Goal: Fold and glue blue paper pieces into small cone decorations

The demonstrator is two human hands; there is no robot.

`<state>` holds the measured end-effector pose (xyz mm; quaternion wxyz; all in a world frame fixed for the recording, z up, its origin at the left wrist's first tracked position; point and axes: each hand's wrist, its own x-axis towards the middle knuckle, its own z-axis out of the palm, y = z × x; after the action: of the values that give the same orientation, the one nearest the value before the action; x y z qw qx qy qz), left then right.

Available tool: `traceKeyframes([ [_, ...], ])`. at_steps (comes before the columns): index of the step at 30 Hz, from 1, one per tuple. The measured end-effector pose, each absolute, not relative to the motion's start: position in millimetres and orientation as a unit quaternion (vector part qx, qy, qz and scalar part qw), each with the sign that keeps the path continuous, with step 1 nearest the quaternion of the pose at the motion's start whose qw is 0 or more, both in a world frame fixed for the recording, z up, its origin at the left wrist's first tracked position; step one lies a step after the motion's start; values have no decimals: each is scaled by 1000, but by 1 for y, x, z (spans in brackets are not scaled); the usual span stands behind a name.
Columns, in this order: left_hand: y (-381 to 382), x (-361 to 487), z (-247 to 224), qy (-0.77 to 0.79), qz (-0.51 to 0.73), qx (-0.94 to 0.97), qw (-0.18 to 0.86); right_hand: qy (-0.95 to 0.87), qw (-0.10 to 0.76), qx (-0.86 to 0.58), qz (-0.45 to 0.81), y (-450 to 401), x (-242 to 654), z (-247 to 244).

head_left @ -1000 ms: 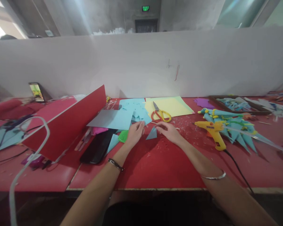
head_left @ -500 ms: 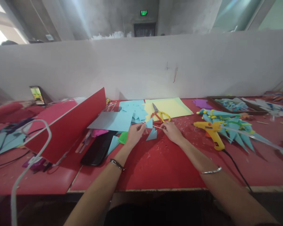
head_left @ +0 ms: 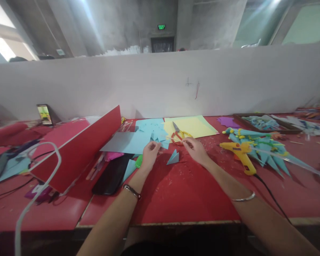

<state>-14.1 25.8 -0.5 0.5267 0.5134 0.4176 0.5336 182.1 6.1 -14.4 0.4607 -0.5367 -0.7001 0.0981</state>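
Observation:
My right hand (head_left: 196, 150) pinches a thin pale stick (head_left: 173, 138) that points left, in front of the scissors. My left hand (head_left: 149, 156) has thumb and fingers pressed together; a small blue paper piece (head_left: 164, 144) lies right beside its fingertips, and I cannot tell whether it is gripped. Just below, between both hands, a folded blue paper triangle (head_left: 173, 157) rests on the red tabletop. Scissors (head_left: 179, 132) with red and yellow handles lie beyond the hands, partly on pale yellow paper (head_left: 196, 127). More cut blue paper (head_left: 154, 130) is piled behind my left hand.
At right, a yellow glue gun (head_left: 241, 154) with a cord lies beside blue paper cones (head_left: 266, 151). A black phone-like slab (head_left: 110, 176) and a standing red board (head_left: 88, 147) are at left. A brown tray (head_left: 282, 127) sits behind, before a white partition (head_left: 149, 85).
My hands have drawn slightly apart, and the stick's left end has come away from my left fingers. It stays in my right hand. The camera view has tilted up a little.

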Motion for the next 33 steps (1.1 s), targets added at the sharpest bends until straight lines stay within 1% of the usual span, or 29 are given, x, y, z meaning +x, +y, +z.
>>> traceKeyframes([
  [3,25,-15,0,386,563,491,542,-727,442,-516,104,2,177,-13],
  [6,24,-16,2,362,574,477,559,-725,429,-527,112,0,175,-13],
  [15,22,-16,2,360,541,463,603,-737,421,-517,105,-3,172,-13],
  [24,19,-14,2,370,531,501,575,-754,422,-498,68,-3,172,-13],
  [27,20,-13,1,360,523,518,573,-759,411,-501,62,-3,170,-14],
  [29,20,-12,0,347,511,547,565,-760,402,-506,68,-5,167,-13],
  [33,21,-10,-3,322,480,633,516,-760,388,-517,72,-10,159,-8],
])
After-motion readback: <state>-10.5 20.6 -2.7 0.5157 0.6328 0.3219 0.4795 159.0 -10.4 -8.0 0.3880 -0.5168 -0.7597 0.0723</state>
